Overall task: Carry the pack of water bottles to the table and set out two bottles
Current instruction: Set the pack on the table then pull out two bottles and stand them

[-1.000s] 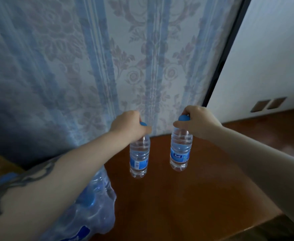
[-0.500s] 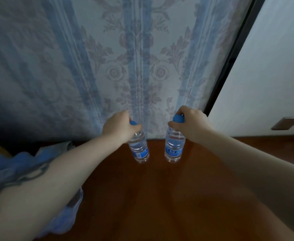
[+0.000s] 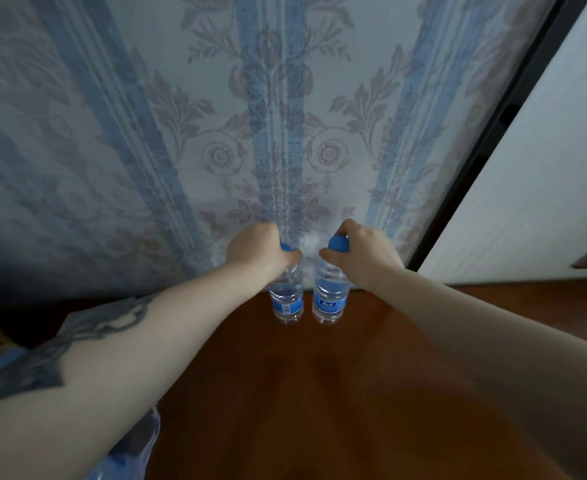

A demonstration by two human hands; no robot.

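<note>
A: Item one, the left hand [image 3: 262, 249]?
B: Its grip is closed over the blue cap and neck of the left bottle [image 3: 287, 299]. The forearm bears a dark tattoo.

A: Item two, the right hand [image 3: 358, 251]?
B: Its grip is closed on the right bottle [image 3: 330, 299] at the neck, fingers curled around the blue cap [image 3: 338, 244], which shows between thumb and fingers.

A: The bottles themselves?
B: Two clear water bottles, each with a blue label. Both stand upright, side by side with a narrow gap between them, at the far edge of the worktop [image 3: 320, 393]. Their bases appear to meet the brown wood surface; whether they carry their full weight there cannot be told.

A: Behind them?
B: A curtain [image 3: 216, 133], pale with blue stripes and a floral pattern, hangs just behind the bottles. To its right is a dark frame [image 3: 493, 133], then a white panel [image 3: 545, 168].

A: The pack?
B: The pack of water bottles [image 3: 129, 455] lies at the lower left of the worktop, mostly hidden under the left forearm; only wrinkled plastic wrap shows.
</note>
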